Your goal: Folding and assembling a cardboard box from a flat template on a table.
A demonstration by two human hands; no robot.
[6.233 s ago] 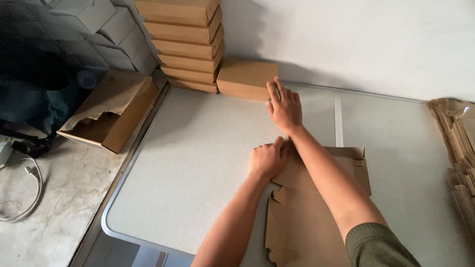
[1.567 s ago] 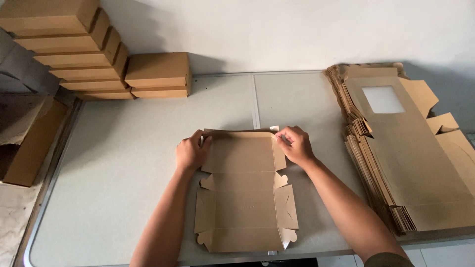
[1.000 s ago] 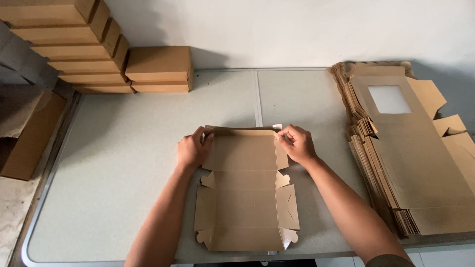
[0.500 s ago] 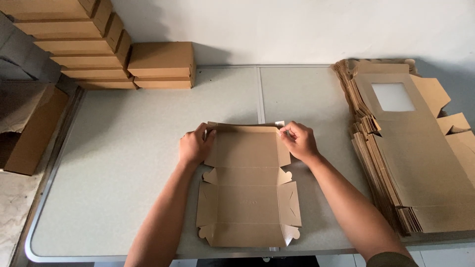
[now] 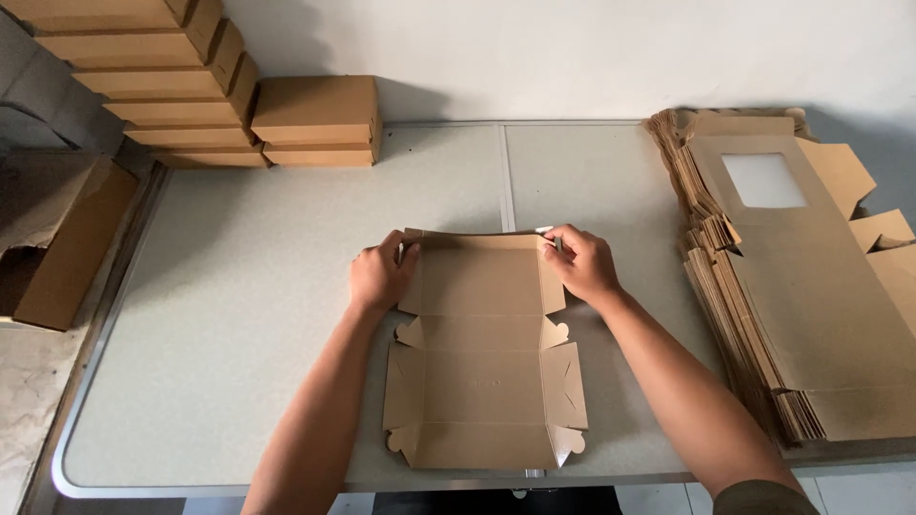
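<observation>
A flat brown cardboard box blank [image 5: 484, 362] lies on the grey table [image 5: 239, 315] in front of me, its far end partly folded up. My left hand [image 5: 380, 275] grips the far left corner flap of the blank. My right hand [image 5: 582, 263] pinches the far right corner flap. Both side flaps at the far end stand raised between my fingers. The near end of the blank lies flat, reaching the table's front edge.
A thick stack of flat blanks with a clear window [image 5: 801, 286] lies at the right. Folded brown boxes [image 5: 315, 119] are stacked at the back, with a taller stack [image 5: 153, 76] at the back left. An open carton [image 5: 57, 238] sits off the table's left edge.
Six seconds ago my hands were at the back near the folded boxes. Over the last second both hands have stayed on the blank's far corners; the view has shifted slightly.
</observation>
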